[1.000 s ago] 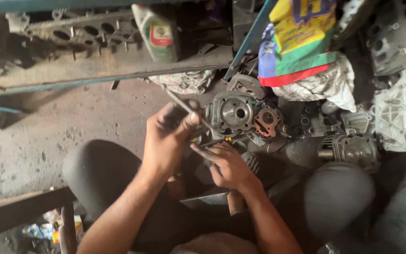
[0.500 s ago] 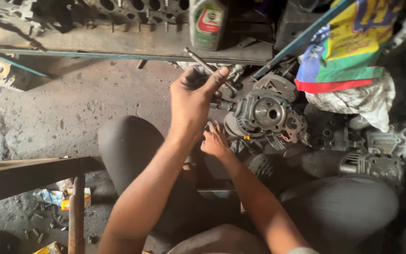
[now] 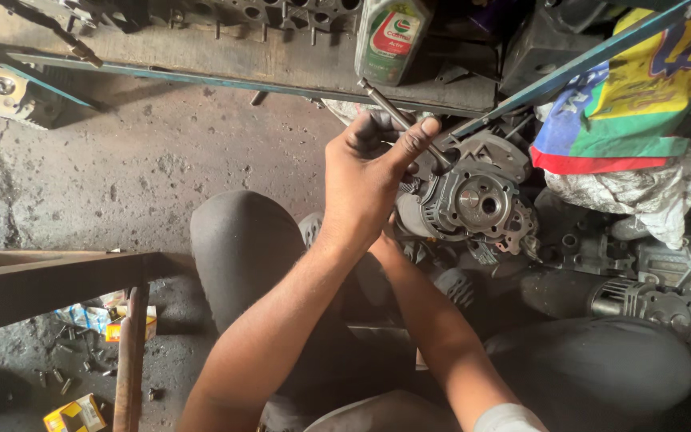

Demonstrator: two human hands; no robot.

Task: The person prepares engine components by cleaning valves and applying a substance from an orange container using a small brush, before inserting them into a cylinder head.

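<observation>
At the far left, a pale metal engine part (image 3: 1, 92) is lying on the cracked concrete floor (image 3: 145, 172), with a long teal metal bar (image 3: 201, 68) running above it toward the right. Lower left, a brown wooden frame (image 3: 49, 276) is standing over small scattered bolts (image 3: 61, 376) and little yellow boxes (image 3: 77, 414). The person is squatting, and a dark-trousered knee (image 3: 241, 240) is showing just right of the frame.

In the middle, the left hand (image 3: 365, 180) is reaching up and forward, its fingers (image 3: 413, 140) closing around a slim metal rod tool (image 3: 397, 120). The tool is slanting from upper left down to the right, its lower end meeting the grey engine casing (image 3: 473, 200). The right hand is sitting hidden behind the left hand and wrist, so whether it is open or closed cannot be told; only its forearm (image 3: 433, 320) is showing, running up toward the casing.

Above the hands, a green oil bottle (image 3: 389, 36) is standing upright beside the bar. The casing is resting on the floor between the person's knees, just right of the left hand. Farther right, a bright multicoloured cloth (image 3: 625, 104) is hanging over a crumpled whitish sack (image 3: 633, 192), and more grey engine parts (image 3: 641, 300) are lying at the right edge.
</observation>
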